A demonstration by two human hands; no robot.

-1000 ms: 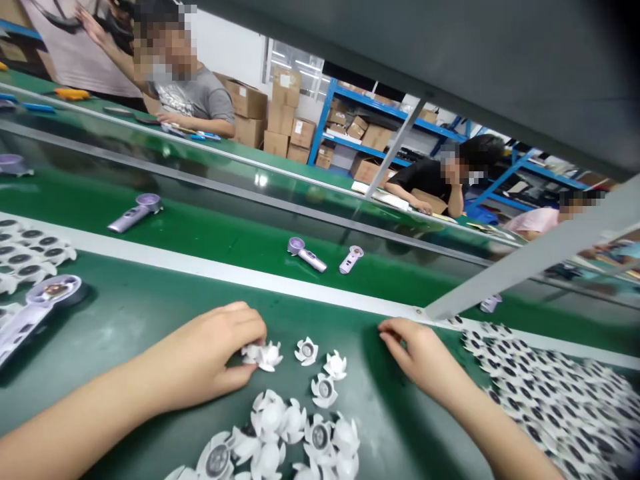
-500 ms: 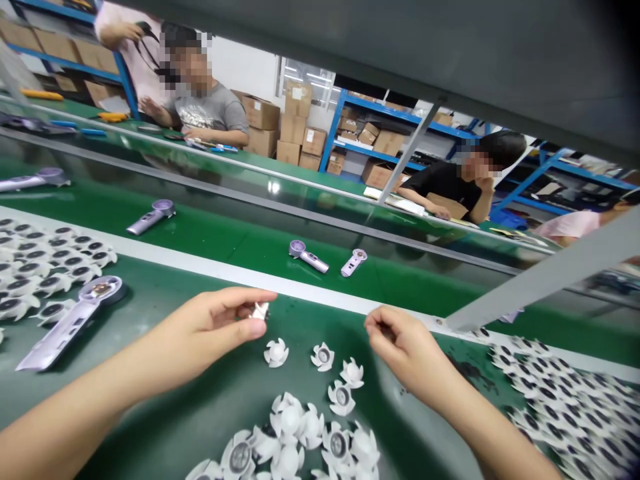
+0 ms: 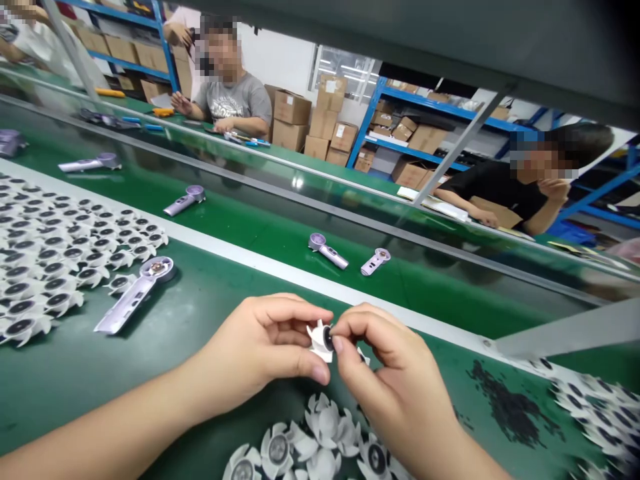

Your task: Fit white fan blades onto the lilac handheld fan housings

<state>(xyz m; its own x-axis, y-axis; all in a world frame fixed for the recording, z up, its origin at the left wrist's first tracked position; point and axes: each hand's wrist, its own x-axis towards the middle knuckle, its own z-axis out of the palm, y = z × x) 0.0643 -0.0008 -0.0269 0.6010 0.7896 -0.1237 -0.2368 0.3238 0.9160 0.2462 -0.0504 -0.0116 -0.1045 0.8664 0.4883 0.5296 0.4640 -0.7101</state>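
White fan impeller [image 3: 316, 344] held in the left hand [image 3: 263, 343], the right hand [image 3: 385, 380] pinching its dark hub [image 3: 328, 338]

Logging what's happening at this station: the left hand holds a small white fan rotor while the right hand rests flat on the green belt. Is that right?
Not quite. The head view shows the right hand raised off the green belt, its fingers at the dark round centre of the white fan rotor. The left hand does hold the rotor.
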